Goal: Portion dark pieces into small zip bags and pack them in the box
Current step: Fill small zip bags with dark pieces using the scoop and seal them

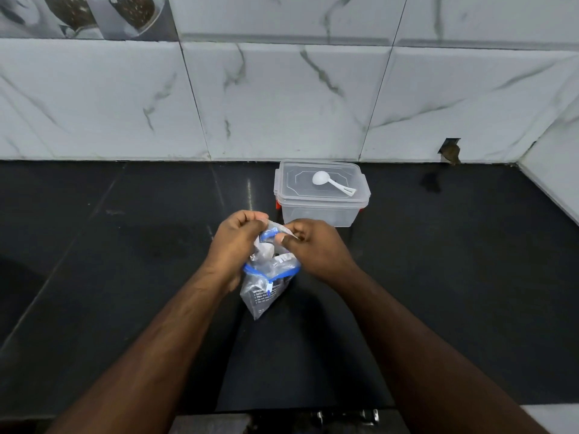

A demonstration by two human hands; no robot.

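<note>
A clear zip bag (pixel 266 292) with a blue zip strip and printed text hangs above the black counter, holding smaller clear bags with blue strips. My left hand (pixel 238 242) grips the bundle from the left. My right hand (pixel 313 245) pinches the top edge of a small zip bag (pixel 275 231) between thumb and fingers. Behind my hands stands a clear plastic box (pixel 319 211) with its lid on and red latches. A white scoop (pixel 332 182) lies on the lid. No dark pieces show clearly.
The black counter (pixel 125 261) runs to a marble-tiled wall (pixel 282 98) behind the box. A small hole (pixel 450 151) sits in the wall at the right. The wall turns forward at the far right. A counter edge lies near my body.
</note>
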